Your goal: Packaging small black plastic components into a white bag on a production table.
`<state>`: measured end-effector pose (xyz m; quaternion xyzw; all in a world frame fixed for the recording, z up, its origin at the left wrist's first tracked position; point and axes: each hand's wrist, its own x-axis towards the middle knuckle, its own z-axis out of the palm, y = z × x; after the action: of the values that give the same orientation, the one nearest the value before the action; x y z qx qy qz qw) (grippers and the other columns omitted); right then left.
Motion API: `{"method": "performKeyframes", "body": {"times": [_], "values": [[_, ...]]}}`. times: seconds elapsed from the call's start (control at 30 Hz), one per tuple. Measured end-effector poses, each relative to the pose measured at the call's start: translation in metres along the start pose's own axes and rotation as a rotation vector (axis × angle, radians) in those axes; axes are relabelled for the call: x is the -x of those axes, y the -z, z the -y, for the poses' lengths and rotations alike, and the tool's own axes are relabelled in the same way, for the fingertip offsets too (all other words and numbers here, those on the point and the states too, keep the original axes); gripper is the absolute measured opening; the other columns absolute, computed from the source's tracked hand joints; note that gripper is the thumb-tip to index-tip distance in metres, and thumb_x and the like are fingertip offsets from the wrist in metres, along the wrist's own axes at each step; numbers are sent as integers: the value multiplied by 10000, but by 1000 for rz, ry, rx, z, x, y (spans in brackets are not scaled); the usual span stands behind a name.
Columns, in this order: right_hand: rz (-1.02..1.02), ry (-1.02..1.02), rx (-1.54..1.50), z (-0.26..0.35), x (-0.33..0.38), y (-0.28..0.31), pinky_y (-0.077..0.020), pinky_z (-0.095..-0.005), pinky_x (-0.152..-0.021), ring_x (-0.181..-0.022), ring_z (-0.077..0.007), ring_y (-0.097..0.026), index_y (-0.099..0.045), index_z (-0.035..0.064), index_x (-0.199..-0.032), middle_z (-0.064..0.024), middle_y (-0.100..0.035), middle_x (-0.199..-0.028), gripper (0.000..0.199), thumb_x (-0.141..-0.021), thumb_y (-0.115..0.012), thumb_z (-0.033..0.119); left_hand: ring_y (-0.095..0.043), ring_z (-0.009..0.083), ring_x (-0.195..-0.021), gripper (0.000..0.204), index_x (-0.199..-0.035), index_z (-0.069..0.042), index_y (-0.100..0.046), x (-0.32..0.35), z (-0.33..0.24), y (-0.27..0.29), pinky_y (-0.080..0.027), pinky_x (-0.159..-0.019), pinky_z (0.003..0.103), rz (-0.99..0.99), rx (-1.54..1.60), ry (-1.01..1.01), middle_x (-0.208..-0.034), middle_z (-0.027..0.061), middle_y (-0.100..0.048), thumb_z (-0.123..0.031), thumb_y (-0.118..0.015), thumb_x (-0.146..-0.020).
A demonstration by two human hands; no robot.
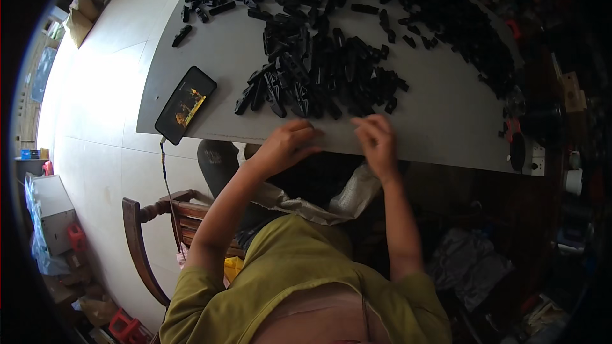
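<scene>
A heap of small, long black plastic parts [305, 67] lies on the grey table [440, 111] in front of me. My left hand [288, 146] is at the table's near edge, just short of the heap. Its fingers are curled in toward the thumb. Across a small gap, my right hand [377, 145] is bent at the same edge with its fingers drawn together. Anything between the fingers of either hand is too small or hidden to make out. Below the edge, between my forearms, a whitish woven sack [354, 196] gapes over my lap, its inside dark.
A phone [185, 105] showing a bright picture lies at the table's left edge, a cable [164, 165] hanging from it. More black parts [472, 32] spread along the far right. Red-handled pliers or scissors [515, 143] lie at the right end. A wooden chair [137, 236] stands left.
</scene>
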<state>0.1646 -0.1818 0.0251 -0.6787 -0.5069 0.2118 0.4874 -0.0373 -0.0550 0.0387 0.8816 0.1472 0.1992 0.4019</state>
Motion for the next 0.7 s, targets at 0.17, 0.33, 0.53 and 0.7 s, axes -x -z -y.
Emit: {"method": "performKeyframes", "body": {"times": [0.17,0.33,0.53,0.7], "values": [[-333,-31,504,-21,-24,26,-484,-313,-658,-740,-191,-562,-610,48,-1089,-89,-554,-968,238,-856,-641,81,-538,264,-883,300,-1042,-72,-623,-56,-7,-11,-465,-741,367,14,-564,-142,-967,83,-541,-58,-633,-743],[-289,-71,577,-33,-31,29,-491,-344,-668,-727,-231,-580,-566,25,-977,-100,-558,-950,206,-804,-674,51,-549,211,-872,262,-958,-72,-619,-62,-3,-16,-451,-739,346,-18,-719,-211,-902,68,-528,-42,-619,-697],[-249,-126,579,-32,-27,35,-492,-343,-669,-745,-240,-590,-550,6,-930,-112,-557,-891,185,-794,-670,39,-604,273,-867,325,-1016,-52,-604,-4,-12,-16,-490,-743,352,-260,99,238,-950,101,-596,-73,-709,-710],[-263,-321,-158,-6,-11,8,-488,-306,-700,-799,-194,-594,-609,12,-1042,-92,-579,-940,243,-810,-670,51,-591,315,-883,273,-1003,-36,-622,9,5,-27,-485,-758,349,-272,10,99,-987,114,-609,-50,-697,-741]]}}
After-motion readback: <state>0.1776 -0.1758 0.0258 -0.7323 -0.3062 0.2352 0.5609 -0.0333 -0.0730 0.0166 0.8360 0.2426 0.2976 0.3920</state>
